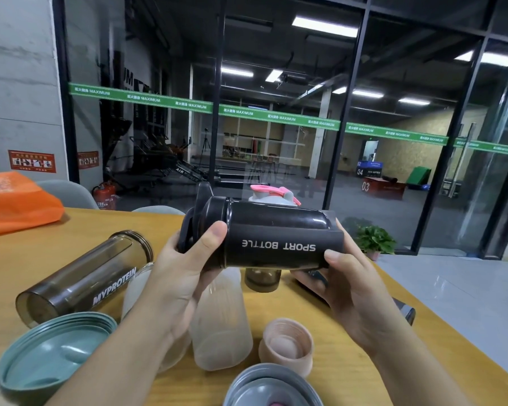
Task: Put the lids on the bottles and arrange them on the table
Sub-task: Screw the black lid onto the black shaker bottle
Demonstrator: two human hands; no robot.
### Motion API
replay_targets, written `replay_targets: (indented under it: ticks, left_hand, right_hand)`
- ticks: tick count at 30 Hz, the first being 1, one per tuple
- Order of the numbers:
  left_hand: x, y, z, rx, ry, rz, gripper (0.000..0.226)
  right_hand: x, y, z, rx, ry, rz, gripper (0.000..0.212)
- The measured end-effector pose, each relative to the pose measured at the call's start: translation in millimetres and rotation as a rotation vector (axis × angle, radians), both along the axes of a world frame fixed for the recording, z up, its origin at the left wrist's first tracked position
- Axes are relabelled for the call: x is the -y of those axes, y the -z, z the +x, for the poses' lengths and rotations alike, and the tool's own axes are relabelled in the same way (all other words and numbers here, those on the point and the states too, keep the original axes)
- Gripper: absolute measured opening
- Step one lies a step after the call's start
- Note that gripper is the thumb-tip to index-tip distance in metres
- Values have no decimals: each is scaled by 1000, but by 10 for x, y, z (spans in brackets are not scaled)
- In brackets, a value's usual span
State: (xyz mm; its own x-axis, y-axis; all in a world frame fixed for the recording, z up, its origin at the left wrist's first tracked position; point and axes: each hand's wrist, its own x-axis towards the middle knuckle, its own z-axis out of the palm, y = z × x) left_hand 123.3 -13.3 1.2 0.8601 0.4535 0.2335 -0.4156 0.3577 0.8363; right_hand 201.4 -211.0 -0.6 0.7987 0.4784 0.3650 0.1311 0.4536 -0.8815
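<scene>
Stretching across the lower view, a yellow wooden table (349,367) carries a scatter of bottles and loose lids. Above it both hands hold a black shaker bottle (276,238) on its side, printed SPORT BOTTLE upside down to the camera. The left hand (182,276) curls around the lidded end, thumb on the barrel and fingers by the black flip lid (194,221); the right hand (355,288) grips the base end, thumb on top.

On the table at left a smoky brown MYPROTEIN bottle (82,279) lies on its side without a lid, mouth pointing away. Near the front edge a teal lid (53,356) lies inside up, and a grey lid (273,388) sits at the bottom edge. Between the forearms stands a frosted clear bottle (220,323), with a second frosted bottle (135,291) partly hidden behind the left wrist. A pink cap (288,344) rests thread side up just right of them. Under the black bottle a small smoky cup (261,279) is partly visible. Behind it, a pink-and-grey lid (276,194) tops a pale bottle.

An orange bag (15,200) lies on the table's far left corner beside a grey chair back (71,191). Beyond, a glass wall crossed by a green MAXIMUM stripe (276,117) shows a dim gym under ceiling strip lights. A red fire extinguisher (104,196) stands by the concrete wall, and a potted plant (374,240) sits on the pale tiled floor at right.
</scene>
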Motion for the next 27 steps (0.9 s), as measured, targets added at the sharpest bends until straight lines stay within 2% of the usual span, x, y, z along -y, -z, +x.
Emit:
replay_targets:
  ticks: [6, 10, 13, 17, 20, 24, 27]
  left_hand:
    - [0, 18, 7, -11, -8, -5, 70]
    - [1, 15, 8, -19, -8, 11, 67]
    - [-8, 30, -2, -29, 15, 30, 69]
    - [1, 33, -26, -27, 54, 91, 65]
    - [5, 19, -42, -27, 43, 114, 70]
    - [6, 3, -40, -20, 23, 111, 69]
    - [8, -7, -32, -17, -8, 87, 66]
  right_hand:
    - [-26, 11, 10, 2, 192, -106, 46]
    - [-30, 8, 12, -37, 241, -162, 48]
    - [-45, 4, -3, -79, 270, -219, 58]
    - [-50, -3, -44, -186, 208, -239, 72]
    - [-31, 10, -57, -216, 157, -260, 79]
    - [-37, 8, -54, -143, 247, -271, 67]
    - [-55, -5, -40, 14, 332, -218, 51]
